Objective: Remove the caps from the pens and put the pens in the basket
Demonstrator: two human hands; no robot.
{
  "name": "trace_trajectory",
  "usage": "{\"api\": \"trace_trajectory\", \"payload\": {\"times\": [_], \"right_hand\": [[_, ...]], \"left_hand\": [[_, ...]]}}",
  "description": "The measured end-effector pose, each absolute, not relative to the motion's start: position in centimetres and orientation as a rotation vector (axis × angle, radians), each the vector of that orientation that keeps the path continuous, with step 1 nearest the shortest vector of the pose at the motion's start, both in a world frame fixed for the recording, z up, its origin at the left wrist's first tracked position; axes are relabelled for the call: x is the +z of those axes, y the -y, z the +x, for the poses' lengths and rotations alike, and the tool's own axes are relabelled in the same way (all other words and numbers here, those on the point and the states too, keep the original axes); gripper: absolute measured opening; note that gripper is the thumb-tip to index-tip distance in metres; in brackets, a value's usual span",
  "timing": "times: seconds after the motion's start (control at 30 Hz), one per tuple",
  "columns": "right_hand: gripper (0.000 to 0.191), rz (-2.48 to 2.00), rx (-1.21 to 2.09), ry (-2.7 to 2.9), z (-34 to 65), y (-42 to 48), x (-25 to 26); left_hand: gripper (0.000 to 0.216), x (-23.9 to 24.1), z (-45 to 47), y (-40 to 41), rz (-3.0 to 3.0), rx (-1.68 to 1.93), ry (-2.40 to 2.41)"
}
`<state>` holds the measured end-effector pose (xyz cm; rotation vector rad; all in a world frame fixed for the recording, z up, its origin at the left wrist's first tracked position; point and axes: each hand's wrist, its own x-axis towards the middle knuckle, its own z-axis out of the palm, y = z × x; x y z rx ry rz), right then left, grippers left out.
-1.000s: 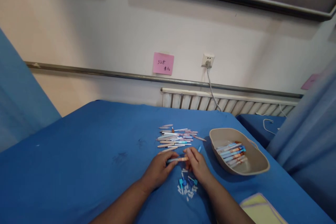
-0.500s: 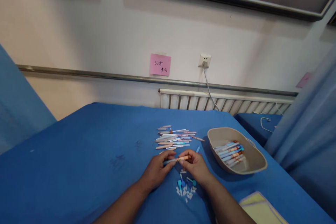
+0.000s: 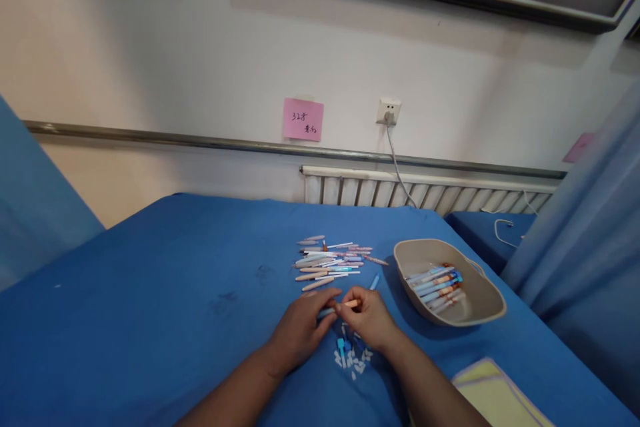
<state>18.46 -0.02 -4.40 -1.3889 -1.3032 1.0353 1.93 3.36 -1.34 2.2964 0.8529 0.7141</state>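
your left hand (image 3: 301, 325) holding the bluish end of a pen (image 3: 352, 304), your right hand (image 3: 371, 320) pinching its orange part, over blue cloth (image 3: 150, 307), between loose pen parts (image 3: 316, 269) and small white pieces (image 3: 359, 367)

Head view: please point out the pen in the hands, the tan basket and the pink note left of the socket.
Pen (image 3: 327, 312), head view: its blue-grey part.
Tan basket (image 3: 482, 293), head view: its bare inner wall.
Pink note (image 3: 303, 120), head view: its middle.
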Motion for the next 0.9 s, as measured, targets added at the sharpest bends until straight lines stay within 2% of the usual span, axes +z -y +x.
{"api": "trace_trajectory", "payload": {"times": [0.13, 0.27, 0.5, 0.73, 0.9], "right_hand": [[0.031, -1.367, 1.039, 1.346, 18.8, 0.3, -3.6], [0.037, -1.5, 0.899, 1.379, 19.9, 0.5, -2.9], [0.014, -1.706, 0.773, 1.85, 19.8, 2.2, -2.0], [0.012, -1.803, 0.589, 2.14, 18.0, 3.7, -0.1], [0.018, -1.775, 0.465, 2.259, 17.1, 4.2, 0.1]], "left_hand": [[0.031, -1.1, 2.2, -3.2, 2.239, 0.723, -0.838], [0.032, -1.3, 2.3, -4.0, 2.014, 0.759, -0.897], [0.041, -2.3, 2.5, -5.4, 1.603, 0.821, -0.933], [0.037, -2.7, 2.6, -5.3, 1.55, 0.797, -0.915], [0.036, -2.4, 2.4, -5.1, 1.558, 0.794, -0.91]]}}
